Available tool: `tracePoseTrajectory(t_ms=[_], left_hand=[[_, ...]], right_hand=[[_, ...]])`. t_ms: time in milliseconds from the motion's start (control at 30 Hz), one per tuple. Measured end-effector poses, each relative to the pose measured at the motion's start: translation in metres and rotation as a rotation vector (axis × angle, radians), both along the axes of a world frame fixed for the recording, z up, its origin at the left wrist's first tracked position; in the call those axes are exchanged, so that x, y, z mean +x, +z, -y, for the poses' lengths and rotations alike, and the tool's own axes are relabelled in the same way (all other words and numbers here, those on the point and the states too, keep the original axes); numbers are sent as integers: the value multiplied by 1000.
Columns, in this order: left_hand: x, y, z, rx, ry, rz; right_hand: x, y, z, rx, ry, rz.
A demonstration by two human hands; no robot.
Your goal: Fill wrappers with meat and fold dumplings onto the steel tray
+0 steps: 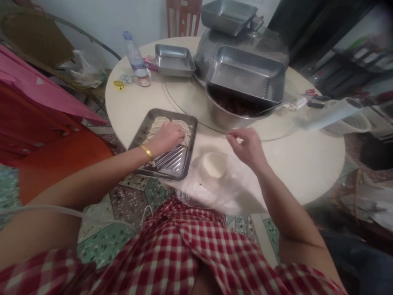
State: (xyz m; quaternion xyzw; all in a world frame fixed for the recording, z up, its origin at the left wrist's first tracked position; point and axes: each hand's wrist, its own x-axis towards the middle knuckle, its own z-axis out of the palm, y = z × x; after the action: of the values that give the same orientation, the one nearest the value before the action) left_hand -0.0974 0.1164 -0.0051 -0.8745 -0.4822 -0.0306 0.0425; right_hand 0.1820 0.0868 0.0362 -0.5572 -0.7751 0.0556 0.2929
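Note:
My left hand (168, 137) is over a dark metal tray (190, 157), its fingers curled down and closed on a dumpling (185, 141) that they partly hide. Pale half-moon dumplings (158, 123) lie overlapping in the tray's far part, while its ridged near part is bare. My right hand (249, 149) hovers over the table beside the steel bowl, thumb and fingers drawn together with nothing visible in them. Between my hands, a round dough wrapper (214, 164) lies flat on a clear plastic sheet (204, 190) at the table's near edge.
A steel bowl (225, 119) of dark filling (238, 104) has an empty metal pan (248, 73) resting over it. Behind stand a large domed lid (267, 45) and another pan (175, 61). A bottle (133, 51) and a jar (143, 78) are back left; a plastic roll (334, 114) is right.

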Motion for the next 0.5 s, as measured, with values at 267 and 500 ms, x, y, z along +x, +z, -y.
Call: tracePoseTrajectory(t_ms=[267, 500], left_hand=[[3, 2, 2, 22, -72, -65], [13, 1, -5, -11, -185, -167]], right_hand=[[67, -35, 29, 33, -326, -287], [67, -61, 27, -2, -355, -399]])
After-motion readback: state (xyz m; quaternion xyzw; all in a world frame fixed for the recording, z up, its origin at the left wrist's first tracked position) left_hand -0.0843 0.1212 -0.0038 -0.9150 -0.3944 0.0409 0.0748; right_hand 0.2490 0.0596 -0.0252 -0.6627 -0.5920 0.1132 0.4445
